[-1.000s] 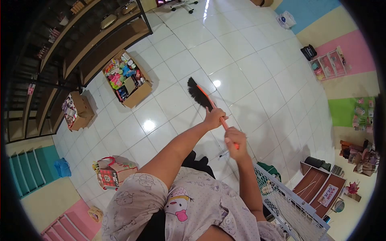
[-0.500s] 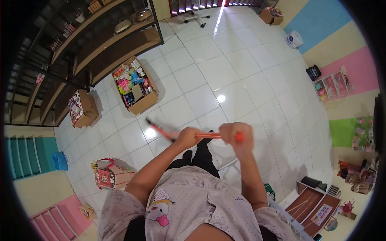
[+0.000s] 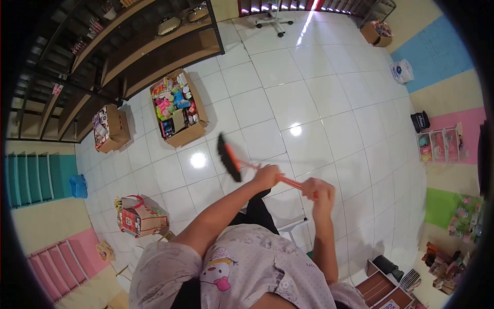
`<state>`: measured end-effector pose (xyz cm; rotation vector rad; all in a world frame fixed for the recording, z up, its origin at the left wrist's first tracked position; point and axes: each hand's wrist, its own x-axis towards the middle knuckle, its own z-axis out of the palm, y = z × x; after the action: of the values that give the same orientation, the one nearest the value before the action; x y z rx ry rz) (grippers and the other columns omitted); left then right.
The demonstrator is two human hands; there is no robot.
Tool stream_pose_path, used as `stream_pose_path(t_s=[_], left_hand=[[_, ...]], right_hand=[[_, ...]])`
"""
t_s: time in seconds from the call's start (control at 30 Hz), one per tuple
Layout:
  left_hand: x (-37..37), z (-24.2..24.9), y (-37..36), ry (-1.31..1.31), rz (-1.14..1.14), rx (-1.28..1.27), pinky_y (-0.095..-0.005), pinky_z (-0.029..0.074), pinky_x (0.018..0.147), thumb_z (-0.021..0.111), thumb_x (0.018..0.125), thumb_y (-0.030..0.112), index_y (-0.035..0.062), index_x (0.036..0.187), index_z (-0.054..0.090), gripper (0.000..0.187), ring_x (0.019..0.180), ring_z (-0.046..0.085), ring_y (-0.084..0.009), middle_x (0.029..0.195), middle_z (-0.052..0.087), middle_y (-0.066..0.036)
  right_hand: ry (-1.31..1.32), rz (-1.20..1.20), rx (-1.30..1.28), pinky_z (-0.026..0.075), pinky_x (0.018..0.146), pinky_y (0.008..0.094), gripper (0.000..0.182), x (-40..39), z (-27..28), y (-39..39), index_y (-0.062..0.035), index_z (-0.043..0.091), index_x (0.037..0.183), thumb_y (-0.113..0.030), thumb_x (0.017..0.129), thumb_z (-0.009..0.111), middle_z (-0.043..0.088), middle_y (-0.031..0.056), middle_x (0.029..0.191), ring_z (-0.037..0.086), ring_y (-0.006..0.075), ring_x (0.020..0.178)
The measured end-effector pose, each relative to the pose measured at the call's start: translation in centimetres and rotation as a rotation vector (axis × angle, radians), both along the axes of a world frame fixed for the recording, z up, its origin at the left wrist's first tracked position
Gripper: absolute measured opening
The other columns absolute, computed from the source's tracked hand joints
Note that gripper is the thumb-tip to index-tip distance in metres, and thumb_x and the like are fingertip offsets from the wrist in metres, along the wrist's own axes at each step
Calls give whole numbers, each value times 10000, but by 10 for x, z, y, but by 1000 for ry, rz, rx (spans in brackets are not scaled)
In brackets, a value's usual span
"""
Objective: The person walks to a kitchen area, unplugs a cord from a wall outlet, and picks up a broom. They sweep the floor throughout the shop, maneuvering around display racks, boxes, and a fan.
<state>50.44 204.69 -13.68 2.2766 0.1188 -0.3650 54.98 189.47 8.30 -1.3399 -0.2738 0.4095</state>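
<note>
An orange-handled broom [image 3: 292,182] slants across in front of my body. My left hand [image 3: 267,176] is wrapped round the handle partway down, nearer the brush. Close to the handle's upper end, my right hand [image 3: 319,190] grips it with curled fingers. The broom head, with black bristles [image 3: 227,157] and an orange back, points away to the left over the white floor tiles [image 3: 261,107]. It is slightly blurred. One dark-clad leg shows beneath my left forearm.
Ahead on the left stands an open cardboard box [image 3: 186,135] of colourful packages, with a smaller box [image 3: 119,129] beside it near dark shelves [image 3: 170,64]. A paper bag [image 3: 149,224] sits at left. A white rack [image 3: 441,144] lines the right wall.
The broom head has swung right and turned so its bristles show broadside. Both hands have shifted right in view, still on the handle; my right hand is lower in view.
</note>
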Motion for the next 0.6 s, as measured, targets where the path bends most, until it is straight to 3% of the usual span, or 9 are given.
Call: stream_pose_path(t_s=[0.03,0.1,0.23,0.33,0.43,0.47,0.57,0.6], left_hand=[[23,15,-11,-69,-25,-58,-686,287,926,578,866,353,108,799,596,254,969,563,-300,912,600,-74],[60,-14,-33,-169,-43,-99,-705,259,934,610,844,350,126,782,609,232,954,573,-266,847,598,-31],[101,-2,-28,-340,-38,37,-726,223,945,660,790,403,160,684,614,269,918,571,-222,808,583,5],[106,6,-14,-333,16,41,-731,193,955,658,801,391,158,725,594,254,934,555,-209,824,568,26],[111,54,-8,-361,89,52,-706,177,984,666,813,327,131,721,582,233,913,561,-209,814,579,28],[111,76,-4,-363,115,66,-696,174,994,672,815,303,121,714,578,228,901,565,-210,807,585,28],[114,111,23,-363,-10,167,-658,210,999,636,841,309,108,694,597,252,865,574,-244,776,592,-8],[117,110,32,-295,-25,273,-629,253,980,611,851,329,105,677,613,284,863,582,-261,744,595,-41]], right_hand=[[-4,-6,-77,315,509,302,392,6,8,-3,-21,404,550,-168,912,426,424,33,550,380,131,513],[-11,-27,-234,336,520,307,376,13,16,-10,-8,424,557,-146,907,432,432,41,554,396,141,523],[-553,38,-410,383,579,366,251,21,-2,14,10,485,584,-80,812,541,502,108,580,495,251,585],[-667,218,-405,401,616,376,219,26,5,31,-14,465,558,-61,745,569,489,103,569,489,290,592],[-602,174,-264,413,656,372,202,40,35,27,-2,447,584,-48,748,556,481,119,591,478,288,566],[-621,66,-158,402,615,349,287,46,45,29,-16,405,555,-104,802,522,468,104,564,451,246,514],[-367,11,47,356,567,326,312,68,60,23,-10,444,567,-135,845,513,467,68,544,438,200,526],[-265,21,75,344,556,321,406,77,56,27,-15,407,552,-183,919,446,442,53,544,425,159,547]])
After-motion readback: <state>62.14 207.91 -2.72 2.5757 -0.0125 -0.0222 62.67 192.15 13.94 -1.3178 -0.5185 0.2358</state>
